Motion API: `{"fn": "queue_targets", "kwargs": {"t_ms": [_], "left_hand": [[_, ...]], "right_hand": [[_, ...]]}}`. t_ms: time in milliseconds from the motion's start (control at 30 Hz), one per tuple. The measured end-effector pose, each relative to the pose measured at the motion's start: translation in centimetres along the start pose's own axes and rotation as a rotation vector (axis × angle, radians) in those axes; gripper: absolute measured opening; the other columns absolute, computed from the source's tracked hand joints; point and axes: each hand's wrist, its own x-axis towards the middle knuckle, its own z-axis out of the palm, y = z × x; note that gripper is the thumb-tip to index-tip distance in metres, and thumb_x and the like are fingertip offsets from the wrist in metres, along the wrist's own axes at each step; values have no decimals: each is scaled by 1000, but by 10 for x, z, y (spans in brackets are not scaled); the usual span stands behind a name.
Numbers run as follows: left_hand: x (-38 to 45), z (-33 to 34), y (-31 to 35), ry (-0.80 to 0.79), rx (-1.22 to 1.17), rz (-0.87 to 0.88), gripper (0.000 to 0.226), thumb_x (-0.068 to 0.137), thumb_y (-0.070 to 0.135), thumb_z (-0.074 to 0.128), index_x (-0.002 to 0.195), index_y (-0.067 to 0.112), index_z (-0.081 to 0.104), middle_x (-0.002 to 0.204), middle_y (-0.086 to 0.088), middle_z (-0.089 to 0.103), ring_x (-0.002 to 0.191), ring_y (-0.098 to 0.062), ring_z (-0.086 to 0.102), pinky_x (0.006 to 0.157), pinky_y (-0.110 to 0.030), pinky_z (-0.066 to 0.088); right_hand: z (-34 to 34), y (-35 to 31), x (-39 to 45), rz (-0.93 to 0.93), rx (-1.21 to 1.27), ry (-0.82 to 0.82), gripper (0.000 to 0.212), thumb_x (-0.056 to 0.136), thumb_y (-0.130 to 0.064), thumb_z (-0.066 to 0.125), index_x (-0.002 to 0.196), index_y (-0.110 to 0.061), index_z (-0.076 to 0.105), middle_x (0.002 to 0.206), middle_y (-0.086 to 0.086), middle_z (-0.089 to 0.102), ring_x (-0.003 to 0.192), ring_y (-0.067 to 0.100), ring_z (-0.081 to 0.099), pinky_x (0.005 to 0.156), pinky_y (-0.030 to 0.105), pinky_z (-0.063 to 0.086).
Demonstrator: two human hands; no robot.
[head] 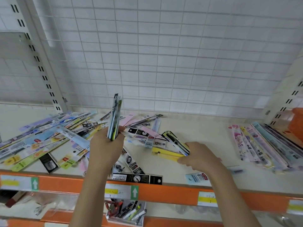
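My left hand (105,148) grips an upright bundle of long, narrow pen packs (115,115) above the shelf. To its right, my right hand (199,156) holds a second stack of packs (175,141) low over the shelf, with a yellow pack (165,154) at the bottom of it. A loose heap of coloured pen packs (49,136) covers the left part of the cream shelf (205,133). Black packs (136,177) lie at the front edge between my arms.
A tidy row of packs (265,146) lies at the right, beside an orange box (296,122). A white wire grid (164,54) backs the shelf. The orange front rail (164,192) carries price labels. Below it a tray of pens (126,212) sits on a lower shelf.
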Motion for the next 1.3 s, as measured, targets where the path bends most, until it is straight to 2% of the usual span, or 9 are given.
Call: {"fn": "queue_targets", "kwargs": {"t_ms": [200,300,400,600,700,900,1033,1133,1300], "left_hand": [[-3,-2,-1,-39,-25,-20,24,90,10,53,76,26,63,59,-9,46,53,-24,41,54,-30,39],[-2,0,-4,-44,-16,-18,31,90,26,58,70,2,56,58,-12,42,59,-26,46,58,-34,40],[-4,2,-6,-7,-25,-26,42,89,32,59,69,-5,52,53,-10,42,56,-26,48,52,-28,35],[-7,5,-6,-45,-2,-38,28,88,26,62,61,19,57,52,-5,45,49,-18,40,51,-28,34],[-8,7,-7,-65,7,-33,28,88,25,61,62,14,57,53,-6,45,49,-19,40,50,-27,33],[-7,9,-10,-73,23,-23,26,89,25,61,65,14,60,53,-5,46,51,-20,42,54,-29,35],[-9,8,-9,-69,32,-10,35,89,24,61,55,20,50,51,-5,44,49,-20,39,52,-28,33],[-11,7,-8,-65,22,21,29,88,23,62,60,21,56,52,-5,49,50,-20,43,52,-29,36],[-11,11,-10,-105,42,92,14,85,20,66,74,14,60,61,-5,59,55,-18,54,54,-30,43]], "right_hand": [[5,1,5,-6,-61,135,16,82,-19,59,97,-16,64,84,8,70,77,27,68,75,39,58],[6,5,7,-20,-82,200,13,87,-25,56,97,-22,64,81,3,71,73,24,68,73,37,58],[3,9,6,-28,-129,256,16,89,-29,55,101,-21,63,84,1,71,75,22,67,72,34,56],[1,10,-4,-83,-80,300,11,91,-23,50,92,-20,60,74,3,66,68,22,67,67,35,55],[0,9,-8,-86,29,318,9,91,-23,50,85,-21,56,72,4,64,68,23,66,67,36,54],[-4,4,-10,-107,114,480,36,90,-46,53,63,-26,42,60,-3,54,60,13,54,53,20,37],[-7,6,-10,-84,175,579,29,87,-37,62,72,-20,43,63,-5,51,58,13,51,50,24,33],[-10,8,-12,-98,152,595,21,91,-30,59,95,-15,44,68,-8,49,59,15,51,48,23,32],[-14,16,-27,-154,275,575,58,94,-17,54,142,-21,23,82,-9,54,65,14,58,57,26,39]]}}
